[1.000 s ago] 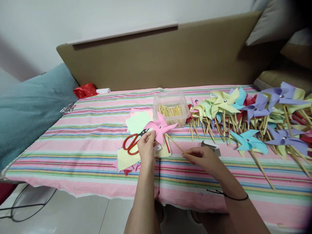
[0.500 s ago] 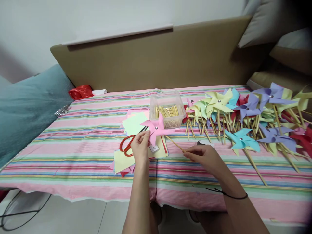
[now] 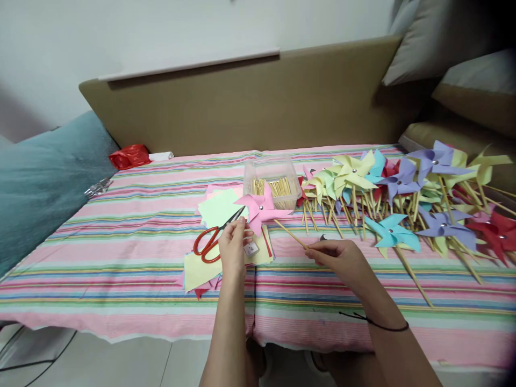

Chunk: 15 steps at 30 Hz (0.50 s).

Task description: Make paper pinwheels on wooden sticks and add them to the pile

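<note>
Cloth, striped, below pink pinwheel, its stick pinched in right hand; left hand at a blade, pinch unclear; brown backrest, pale wall behind; marks on white card illegible.

Soft, fairly even light reaches me on this feed; I can't tell its source, but shadow gathers beside the cushions and beneath the ledge on the backrest. My wide view bows toward its sides, blackens at top right and smears there, while the pink pinwheel reads clearly, slightly soft.
</note>
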### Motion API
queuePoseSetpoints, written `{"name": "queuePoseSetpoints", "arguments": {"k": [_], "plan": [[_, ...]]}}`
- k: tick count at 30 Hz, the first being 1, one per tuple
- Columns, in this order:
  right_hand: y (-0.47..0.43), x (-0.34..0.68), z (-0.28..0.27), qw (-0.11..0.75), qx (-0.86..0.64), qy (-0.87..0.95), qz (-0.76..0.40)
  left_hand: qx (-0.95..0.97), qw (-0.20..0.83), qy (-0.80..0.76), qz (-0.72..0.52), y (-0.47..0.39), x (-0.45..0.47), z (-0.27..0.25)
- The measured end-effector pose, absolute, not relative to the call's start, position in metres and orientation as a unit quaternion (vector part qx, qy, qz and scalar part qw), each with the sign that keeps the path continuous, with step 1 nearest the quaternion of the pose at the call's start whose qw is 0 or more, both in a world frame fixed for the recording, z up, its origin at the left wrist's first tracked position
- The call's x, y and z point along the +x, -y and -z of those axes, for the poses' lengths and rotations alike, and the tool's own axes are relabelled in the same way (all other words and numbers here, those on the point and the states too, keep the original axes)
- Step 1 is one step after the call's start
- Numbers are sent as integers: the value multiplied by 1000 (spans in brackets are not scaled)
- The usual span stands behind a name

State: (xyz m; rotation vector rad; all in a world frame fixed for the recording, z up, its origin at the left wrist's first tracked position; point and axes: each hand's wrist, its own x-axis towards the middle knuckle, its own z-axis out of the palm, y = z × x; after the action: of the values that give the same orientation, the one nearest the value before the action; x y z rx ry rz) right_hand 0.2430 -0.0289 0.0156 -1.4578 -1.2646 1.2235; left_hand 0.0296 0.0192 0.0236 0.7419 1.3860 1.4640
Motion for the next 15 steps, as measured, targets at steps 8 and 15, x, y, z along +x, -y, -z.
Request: {"name": "queuePoseSetpoints", "arguments": {"k": [8,15], "plan": [[45,290,-51,600,-617,440,-258,486,419,-624,-446,-22,33,-19],[124,398,-40,532,-792,300,-10,568,282,-680,-368,-27,29,-12]]}}
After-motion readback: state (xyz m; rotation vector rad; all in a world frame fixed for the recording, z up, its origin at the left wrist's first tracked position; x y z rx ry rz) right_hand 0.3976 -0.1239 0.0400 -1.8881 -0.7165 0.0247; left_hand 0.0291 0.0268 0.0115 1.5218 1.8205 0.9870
